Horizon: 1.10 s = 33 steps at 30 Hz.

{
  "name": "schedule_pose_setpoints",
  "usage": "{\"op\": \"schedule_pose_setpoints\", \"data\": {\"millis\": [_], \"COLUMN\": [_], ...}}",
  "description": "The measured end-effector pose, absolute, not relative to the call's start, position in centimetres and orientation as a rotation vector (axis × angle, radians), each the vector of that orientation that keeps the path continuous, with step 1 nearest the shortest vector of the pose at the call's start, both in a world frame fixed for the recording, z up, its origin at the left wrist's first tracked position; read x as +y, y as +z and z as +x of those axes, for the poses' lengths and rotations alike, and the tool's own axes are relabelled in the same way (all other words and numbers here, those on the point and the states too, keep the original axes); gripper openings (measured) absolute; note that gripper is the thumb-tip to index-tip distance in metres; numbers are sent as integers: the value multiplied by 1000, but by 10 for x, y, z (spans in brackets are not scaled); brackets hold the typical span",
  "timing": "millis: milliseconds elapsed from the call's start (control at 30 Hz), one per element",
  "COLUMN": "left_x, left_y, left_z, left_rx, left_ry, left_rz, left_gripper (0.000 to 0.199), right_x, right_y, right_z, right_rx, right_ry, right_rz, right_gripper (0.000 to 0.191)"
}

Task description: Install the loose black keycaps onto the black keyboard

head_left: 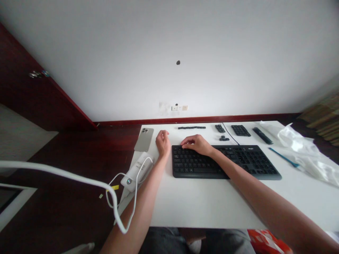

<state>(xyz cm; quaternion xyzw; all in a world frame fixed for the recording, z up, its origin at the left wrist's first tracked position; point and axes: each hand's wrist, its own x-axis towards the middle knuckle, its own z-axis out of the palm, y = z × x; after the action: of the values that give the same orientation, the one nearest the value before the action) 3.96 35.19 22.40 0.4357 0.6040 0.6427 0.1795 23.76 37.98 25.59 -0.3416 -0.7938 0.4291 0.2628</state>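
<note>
A black keyboard [203, 170] lies on the white table [196, 204]; keycaps are missing from part of its right side. My right hand [197, 144] rests over its upper left keys, fingers bent together at the top row; anything between the fingertips is too small to make out. Left of the keyboard, my left hand [163, 141] is held with curled fingers, its contents hidden. Behind the keyboard lie a row of loose black keycaps [192, 127], a small group [219, 128], a few more [224, 138] and a larger block [240, 130].
A phone [144, 139] and a white power bank [137, 171] with a looping white cable [66, 176] sit at the table's left edge. On the right are a black bar-shaped object [262, 135], a blue tool [284, 157] and clear plastic wrapping [302, 144].
</note>
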Motion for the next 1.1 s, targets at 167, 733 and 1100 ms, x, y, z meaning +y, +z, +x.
{"op": "schedule_pose_setpoints", "data": {"millis": [167,733,1100], "left_x": [351,348,348], "left_y": [224,228,225], "left_z": [40,45,44], "left_rx": [1709,1796,1730], "left_ry": [1810,1720,1746], "left_rz": [1246,1312,1370], "left_gripper": [27,28,27], "right_x": [379,363,338], "right_y": [247,253,266], "right_z": [237,234,227], "right_rx": [-2225,-2480,-2653], "right_ry": [1024,579,264], "right_rz": [-869,-702,-785], "right_gripper": [17,22,25]}}
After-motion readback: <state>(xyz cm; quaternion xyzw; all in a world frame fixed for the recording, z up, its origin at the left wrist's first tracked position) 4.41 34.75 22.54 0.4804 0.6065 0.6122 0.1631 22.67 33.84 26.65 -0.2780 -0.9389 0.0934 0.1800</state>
